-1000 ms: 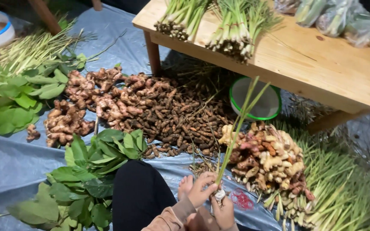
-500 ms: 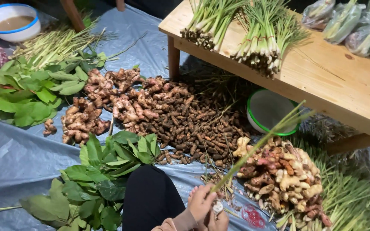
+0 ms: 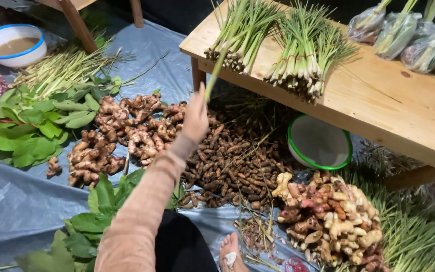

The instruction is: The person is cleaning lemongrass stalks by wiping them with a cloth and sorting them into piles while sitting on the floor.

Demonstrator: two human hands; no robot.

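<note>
Left hand (image 3: 196, 116): raised at centre frame, back toward me, fingers closed around the lower end of a single lemongrass stalk (image 3: 217, 65). The stalk slants up and right, its top crossing the near corner of the wooden table (image 3: 378, 106).

Right hand (image 3: 230, 254): at the bottom edge, partly cut off, with something small and white against it. I cannot tell whether it is open or closed.

Step, as I judge it: one stalk is being lifted toward the lemongrass bundles (image 3: 303, 55) lying on the table. Laying it there would call for more reach, up and right.

Containers:
- Blue-rimmed white bowl (image 3: 11, 45), upper left: brownish liquid.
- Green-rimmed basin (image 3: 319, 143), under the table: looks empty.
- Clear plastic bags (image 3: 404, 35), upper right: green stems.

A dark root heap (image 3: 232, 161) lies loose on the tarp.
</note>
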